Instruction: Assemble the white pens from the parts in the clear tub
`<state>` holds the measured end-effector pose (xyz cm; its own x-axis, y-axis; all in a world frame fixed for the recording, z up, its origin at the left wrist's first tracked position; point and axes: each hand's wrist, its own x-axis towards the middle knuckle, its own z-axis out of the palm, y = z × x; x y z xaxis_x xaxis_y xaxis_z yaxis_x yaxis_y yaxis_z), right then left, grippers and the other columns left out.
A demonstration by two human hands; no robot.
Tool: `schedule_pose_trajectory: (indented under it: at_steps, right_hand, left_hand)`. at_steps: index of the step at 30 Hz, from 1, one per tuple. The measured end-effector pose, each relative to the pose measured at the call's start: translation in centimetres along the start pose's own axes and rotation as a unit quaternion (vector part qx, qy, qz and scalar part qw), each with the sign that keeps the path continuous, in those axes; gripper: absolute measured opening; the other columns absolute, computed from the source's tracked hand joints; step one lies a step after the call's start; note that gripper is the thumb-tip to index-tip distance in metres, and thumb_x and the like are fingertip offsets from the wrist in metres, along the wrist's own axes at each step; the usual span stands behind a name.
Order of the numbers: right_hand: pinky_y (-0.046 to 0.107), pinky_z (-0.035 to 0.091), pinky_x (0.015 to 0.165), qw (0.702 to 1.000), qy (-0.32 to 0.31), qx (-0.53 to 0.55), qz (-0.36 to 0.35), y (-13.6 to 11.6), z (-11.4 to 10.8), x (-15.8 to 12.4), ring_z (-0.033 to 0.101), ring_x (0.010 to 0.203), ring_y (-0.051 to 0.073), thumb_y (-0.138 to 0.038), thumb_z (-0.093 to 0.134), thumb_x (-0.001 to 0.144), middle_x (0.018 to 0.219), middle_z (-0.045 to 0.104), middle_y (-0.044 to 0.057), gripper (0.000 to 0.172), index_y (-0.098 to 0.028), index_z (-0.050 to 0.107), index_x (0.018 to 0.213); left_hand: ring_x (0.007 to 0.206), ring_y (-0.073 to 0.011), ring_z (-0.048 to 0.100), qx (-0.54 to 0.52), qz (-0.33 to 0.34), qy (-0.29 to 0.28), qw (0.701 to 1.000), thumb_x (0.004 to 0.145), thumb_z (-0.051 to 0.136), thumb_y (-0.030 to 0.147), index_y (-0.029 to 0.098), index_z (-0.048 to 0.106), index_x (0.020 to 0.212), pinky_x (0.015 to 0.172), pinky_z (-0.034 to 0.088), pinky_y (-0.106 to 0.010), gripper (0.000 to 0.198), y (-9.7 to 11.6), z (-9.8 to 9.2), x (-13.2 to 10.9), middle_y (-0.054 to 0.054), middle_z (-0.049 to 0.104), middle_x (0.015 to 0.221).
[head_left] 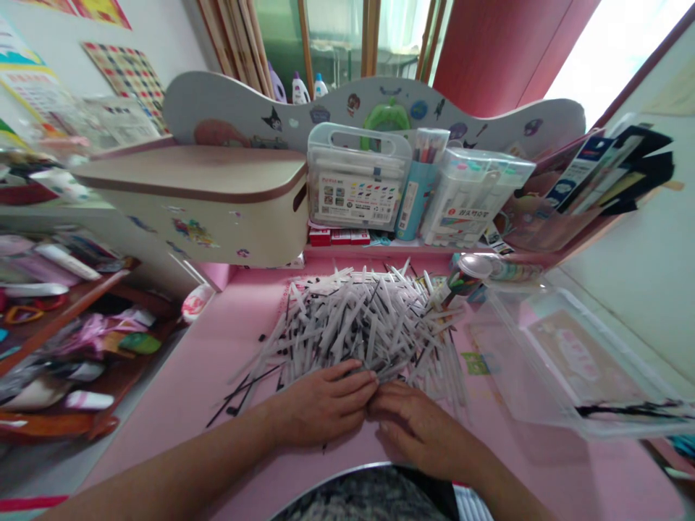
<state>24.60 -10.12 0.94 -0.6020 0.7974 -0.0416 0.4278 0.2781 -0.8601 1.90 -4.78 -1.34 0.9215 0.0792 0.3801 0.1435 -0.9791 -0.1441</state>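
Note:
A large heap of slim whitish, see-through sticks (358, 318) lies on the pink desk (244, 311), with thin black rods and small black bits mixed in; they look like pen parts. At its near edge rests my left hand (326, 405), back up, fingers stretched out and lying nearly flat. My right hand (410, 423) meets its fingertips from the right, its fingers loosely bent and the thumb apart. I see nothing held in either hand, though the space beneath the fingers is hidden. Several black rods (239, 394) stick out left of the heap.
Right of the heap stands a clear plastic bin (543, 369) with thin black rods at its near end. A lidded jar of pens (470, 275) is behind it. Along the back shelf are a cream storage box (217, 210), marker cases (358, 181) and a blue pencil tube (415, 195).

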Motion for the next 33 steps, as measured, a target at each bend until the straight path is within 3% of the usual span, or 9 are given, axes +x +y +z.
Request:
schedule_pose_trajectory:
  at_steps: [4,8,11,14,15,19,24,28,33]
  right_hand:
    - [0.035,0.040,0.100,1.000,-0.002,-0.008,-0.003,-0.1,-0.2,0.1,0.057,0.108,0.022,-0.004,0.052,0.078,0.107,0.066,0.009,0.031,-0.017,0.067,0.101]
    - [0.036,0.042,0.097,1.000,-0.010,-0.024,-0.004,-0.4,-0.3,-0.2,0.056,0.106,0.022,-0.005,0.052,0.079,0.107,0.064,0.009,0.031,-0.017,0.066,0.103]
    - [0.036,0.042,0.094,0.999,-0.023,-0.048,-0.009,-0.7,-0.1,-0.5,0.054,0.103,0.022,-0.005,0.052,0.080,0.104,0.063,0.008,0.028,-0.018,0.065,0.101]
    - [0.035,0.041,0.093,0.997,-0.029,-0.069,-0.007,-1.0,0.4,-0.7,0.052,0.106,0.022,-0.005,0.053,0.080,0.108,0.059,0.008,0.025,-0.019,0.066,0.097]
    - [0.034,0.041,0.093,0.997,-0.029,-0.075,-0.006,-1.2,0.6,-0.8,0.051,0.107,0.022,-0.005,0.053,0.080,0.110,0.058,0.008,0.024,-0.019,0.065,0.095]
    - [0.033,0.041,0.091,0.995,-0.030,-0.090,-0.007,-1.8,1.4,-0.9,0.049,0.107,0.021,-0.008,0.054,0.083,0.111,0.054,0.006,0.016,-0.020,0.063,0.088]
    - [0.033,0.040,0.091,0.994,-0.027,-0.107,0.007,-2.1,1.9,-0.4,0.047,0.106,0.021,-0.005,0.053,0.081,0.109,0.054,0.006,0.018,-0.019,0.060,0.090]
    - [0.034,0.039,0.095,0.993,-0.022,-0.113,0.012,-1.8,2.0,-0.2,0.046,0.108,0.021,-0.007,0.055,0.082,0.112,0.053,0.005,0.019,-0.019,0.059,0.095]
    - [0.033,0.039,0.095,0.994,-0.011,-0.106,0.002,-1.6,2.2,-0.6,0.047,0.107,0.020,-0.008,0.055,0.084,0.110,0.055,0.005,0.016,-0.019,0.060,0.094]
  left_hand:
    - [0.126,-0.0217,0.052,-0.001,0.003,0.001,1.000,0.089,0.060,0.021,0.017,0.067,0.095,0.118,0.028,-0.044,0.011,0.4,-0.7,0.3,-0.008,0.066,0.122]
    - [0.134,-0.0239,0.045,-0.005,-0.028,0.033,0.999,0.089,0.058,0.022,0.018,0.067,0.105,0.121,0.021,-0.047,0.020,1.1,-3.2,-0.9,-0.007,0.063,0.130]
    - [0.138,-0.0267,0.040,0.043,-0.221,0.068,0.972,0.089,0.055,0.022,0.020,0.063,0.115,0.120,0.022,-0.051,0.027,0.0,-4.5,-4.3,-0.009,0.057,0.139]
    - [0.141,-0.0327,0.035,0.104,-0.468,0.051,0.876,0.093,0.047,0.030,0.020,0.054,0.126,0.113,0.031,-0.059,0.035,-2.7,-4.1,-9.7,-0.014,0.044,0.148]
    - [0.140,-0.0340,0.036,0.108,-0.504,0.055,0.855,0.093,0.045,0.032,0.020,0.053,0.125,0.111,0.034,-0.061,0.035,-3.6,-3.6,-11.5,-0.016,0.046,0.145]
    - [0.133,-0.0343,0.044,0.041,-0.477,0.020,0.878,0.093,0.042,0.033,0.016,0.058,0.110,0.109,0.038,-0.060,0.029,-5.3,-1.0,-15.5,-0.018,0.055,0.134]
    - [0.136,-0.0307,0.042,-0.096,-0.601,0.004,0.794,0.098,0.029,0.042,0.010,0.043,0.138,0.113,0.035,-0.053,0.054,-4.9,0.1,-12.2,-0.019,0.049,0.143]
    - [0.139,-0.0299,0.040,-0.181,-0.587,0.024,0.789,0.097,0.031,0.045,0.013,0.040,0.143,0.115,0.031,-0.053,0.057,-5.2,-0.6,-9.3,-0.017,0.045,0.148]
    - [0.143,-0.0312,0.031,-0.152,-0.572,0.025,0.806,0.095,0.038,0.047,0.016,0.036,0.147,0.118,0.025,-0.053,0.060,-4.3,-1.3,-10.0,-0.016,0.038,0.153]
